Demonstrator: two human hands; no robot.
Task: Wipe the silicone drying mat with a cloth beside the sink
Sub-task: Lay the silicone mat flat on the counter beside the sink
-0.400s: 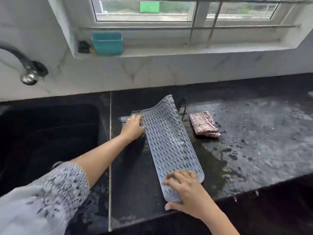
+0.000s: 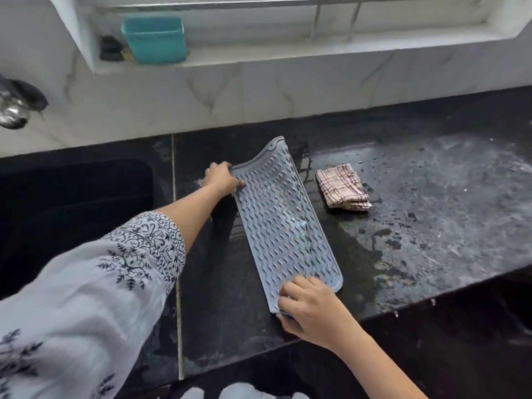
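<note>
A grey ribbed silicone drying mat (image 2: 283, 223) lies lengthwise on the black counter (image 2: 431, 214), its far end curled upward. My left hand (image 2: 221, 178) grips the mat's far left edge. My right hand (image 2: 312, 308) holds the near end, fingers on top and thumb under the corner. A folded checked cloth (image 2: 342, 187) lies on the counter just right of the mat's far end, touched by neither hand.
A dark sink (image 2: 74, 214) lies to the left, with a tap (image 2: 14, 106) above it. The counter is wet and streaked. A teal tub (image 2: 155, 38) and a small dark object (image 2: 109, 48) sit on the window ledge. The counter's front edge runs near my right hand.
The view has shifted slightly downward and closer. Both hands keep their hold on the mat, which has barely moved. The cloth lies where it was.
</note>
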